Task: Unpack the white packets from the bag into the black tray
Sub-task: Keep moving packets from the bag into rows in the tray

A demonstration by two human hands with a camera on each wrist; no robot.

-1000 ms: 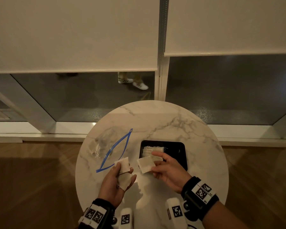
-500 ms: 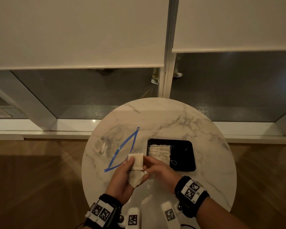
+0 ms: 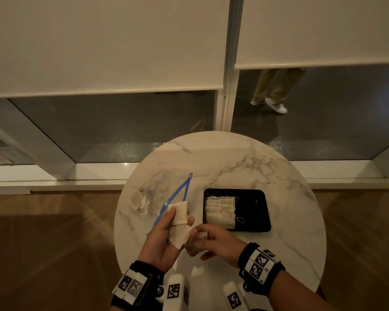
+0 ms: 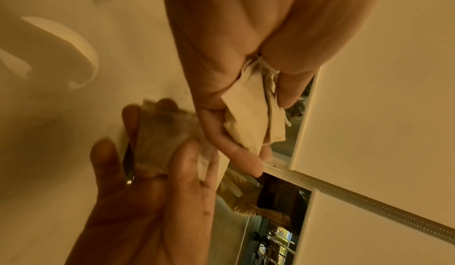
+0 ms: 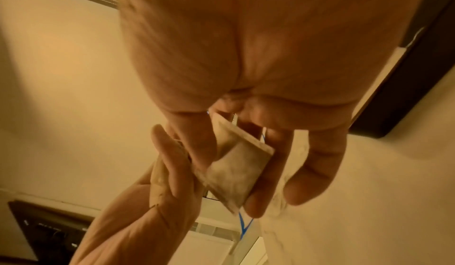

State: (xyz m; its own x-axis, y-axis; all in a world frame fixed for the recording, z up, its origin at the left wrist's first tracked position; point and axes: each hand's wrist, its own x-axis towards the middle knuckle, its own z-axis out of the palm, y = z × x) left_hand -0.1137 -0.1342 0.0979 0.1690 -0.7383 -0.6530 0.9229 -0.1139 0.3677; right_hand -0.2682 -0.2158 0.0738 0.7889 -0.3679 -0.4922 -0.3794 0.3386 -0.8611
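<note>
From the head view, white packets (image 3: 178, 221) are held in the left hand (image 3: 162, 241) over the table (image 3: 279, 176), beside the black tray (image 3: 252, 209) and the bag (image 3: 151, 198). At the left wrist, several packets are pinched. At the right wrist, one packet (image 5: 234, 170) is pinched by the right hand (image 5: 258, 113); it likely goes into the tray next.

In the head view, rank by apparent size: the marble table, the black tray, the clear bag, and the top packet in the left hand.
1. Marble table, by far the largest.
2. Black tray and clear bag: similar; the bag's transparent edges are too faint to rank them.
3. Top packet in the left hand, smallest, though it sits nearer the camera.
</note>
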